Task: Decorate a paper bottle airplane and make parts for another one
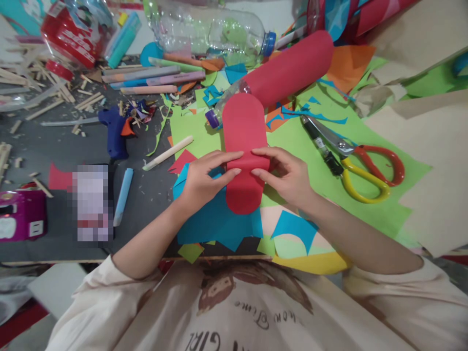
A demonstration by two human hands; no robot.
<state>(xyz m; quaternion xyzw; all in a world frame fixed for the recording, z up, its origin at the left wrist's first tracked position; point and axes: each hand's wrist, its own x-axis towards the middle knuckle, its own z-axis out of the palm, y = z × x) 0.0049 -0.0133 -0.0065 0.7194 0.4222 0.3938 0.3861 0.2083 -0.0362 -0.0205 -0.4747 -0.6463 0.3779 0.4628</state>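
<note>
A red paper strip [243, 124] with rounded ends is held lengthwise in front of me, with a crease or fold across it between my fingers. My left hand [212, 175] pinches its left edge with thumb and fingertips. On the opposite edge, my right hand [285, 170] pinches it at the same height. Below the strip lies a blue paper sheet [219, 224] with cut edges. Just behind it rests a clear bottle wrapped in red paper [292, 68], its purple cap [212, 118] pointing left.
Scissors [347, 151] and a black pen-like tool lie at right on green paper [387, 170]. A blue glue gun [115, 131], markers [153, 78], wooden sticks and a blurred-out phone-like object [93, 202] occupy the left. A clear plastic bottle [212, 29] lies at the back.
</note>
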